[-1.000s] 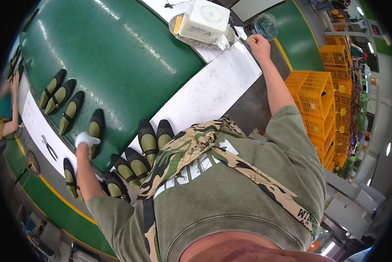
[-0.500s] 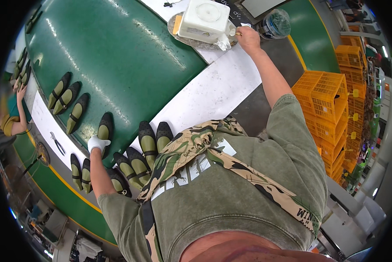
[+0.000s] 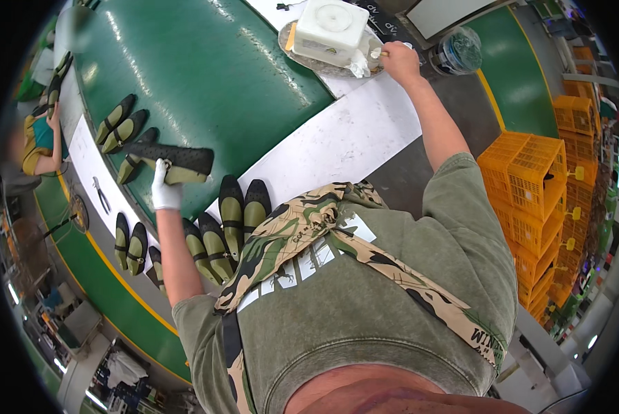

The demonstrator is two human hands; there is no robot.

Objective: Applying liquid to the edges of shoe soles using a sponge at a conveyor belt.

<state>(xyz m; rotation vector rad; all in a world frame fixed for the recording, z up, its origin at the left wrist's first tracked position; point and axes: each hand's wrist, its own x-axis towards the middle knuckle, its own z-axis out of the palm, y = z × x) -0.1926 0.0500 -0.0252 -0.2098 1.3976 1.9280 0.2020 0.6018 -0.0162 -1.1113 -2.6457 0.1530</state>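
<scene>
A white glove covers my left hand [image 3: 164, 188], whose fingers grip a black shoe with an olive-green inside [image 3: 185, 157]. The shoe is raised sideways above the green belt's near edge. At the far side, my right hand [image 3: 400, 61] is bare and closed on the handle of a small brush [image 3: 383, 54] with a whitish tip. Right beside that tip stands a white plastic tub [image 3: 328, 38] on a stained plate [image 3: 316, 65], with crumpled white material at its corner. Similar shoes [image 3: 124, 130] rest in a row on the belt, one partly hidden behind the held shoe.
More shoes [image 3: 255, 207] sit on the white-covered ledge [image 3: 337, 138] by my body and at the left [image 3: 137, 246]. Pliers [image 3: 101, 195] lie left of the belt [image 3: 213, 90]. A plastic-wrapped jar [image 3: 455, 52] and stacked orange crates [image 3: 523, 169] are rightward. Another person handles shoes far left.
My left hand has lifted the shoe off the belt and turned it sideways. My right hand stays by the tub with the brush. The whole view has shifted slightly.
</scene>
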